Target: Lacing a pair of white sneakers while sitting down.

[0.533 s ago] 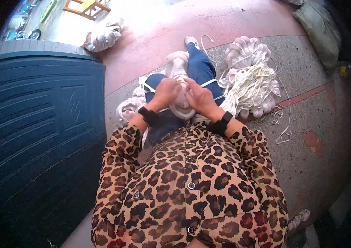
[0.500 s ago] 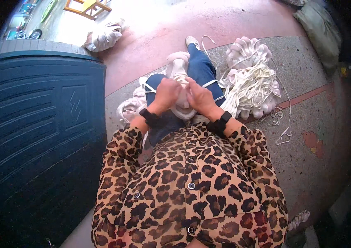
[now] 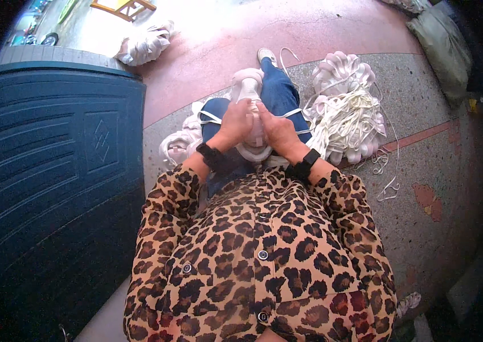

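Note:
A pale pinkish-white shoe (image 3: 247,85) rests lengthwise on my lap between my thighs, its near end towards my belly. My left hand (image 3: 236,122) grips its left side and my right hand (image 3: 278,131) its right side, with the fingertips meeting over the lacing in the middle. A white shoelace (image 3: 211,118) stretches out across my left thigh, and another lace end (image 3: 294,113) crosses the right thigh. The fingers cover most of the lacing, so whether they also pinch a lace is hidden.
To my right lies a pile of pale shoes (image 3: 344,71) with a heap of white laces (image 3: 347,117) over it. More pale shoes (image 3: 180,145) sit by my left leg. A blue panelled door (image 3: 59,125) stands at left, a grey sack (image 3: 441,48) at far right, and a white bundle (image 3: 146,44) ahead.
My hands have closed in along the sides of the shoe, the left one now lying flatter against it with fingers pointing forward. The view has shifted slightly.

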Available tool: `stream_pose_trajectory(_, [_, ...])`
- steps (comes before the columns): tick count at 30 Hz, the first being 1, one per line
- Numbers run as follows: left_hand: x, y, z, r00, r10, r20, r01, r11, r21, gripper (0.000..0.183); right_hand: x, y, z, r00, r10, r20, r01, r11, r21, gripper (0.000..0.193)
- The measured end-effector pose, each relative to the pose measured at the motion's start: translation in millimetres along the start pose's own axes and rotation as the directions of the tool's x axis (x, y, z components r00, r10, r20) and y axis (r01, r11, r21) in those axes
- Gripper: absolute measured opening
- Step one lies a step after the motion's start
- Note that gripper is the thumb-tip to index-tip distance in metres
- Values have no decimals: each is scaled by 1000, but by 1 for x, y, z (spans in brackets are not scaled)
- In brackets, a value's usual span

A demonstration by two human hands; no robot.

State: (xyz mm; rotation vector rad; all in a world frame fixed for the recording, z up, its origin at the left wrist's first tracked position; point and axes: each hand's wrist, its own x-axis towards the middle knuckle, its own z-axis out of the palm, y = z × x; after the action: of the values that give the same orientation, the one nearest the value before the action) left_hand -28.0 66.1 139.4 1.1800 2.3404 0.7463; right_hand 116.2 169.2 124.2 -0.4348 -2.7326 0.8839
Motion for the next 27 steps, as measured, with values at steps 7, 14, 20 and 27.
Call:
stream_pose_trajectory(7, [4, -15, 0, 994, -85, 70, 100, 963, -251, 43, 7, 9, 9, 993, 116, -22, -99, 923, 373, 43])
stream_pose_trajectory(14, [10, 18, -59, 957, 26, 287, -124, 936, 329, 37, 20, 23, -37, 972, 214, -93, -121, 804, 582, 38])
stream_pose_trajectory(20, [14, 25, -42, 927, 167, 335, -252, 941, 227, 36, 42, -8, -109, 860, 432, 272, -384, 195, 903, 37])
stream_pose_trajectory(27, [3, 12, -22, 954, 144, 264, -203, 957, 209, 23, 41, 14, -96, 867, 317, 384, -376, -87, 922, 37])
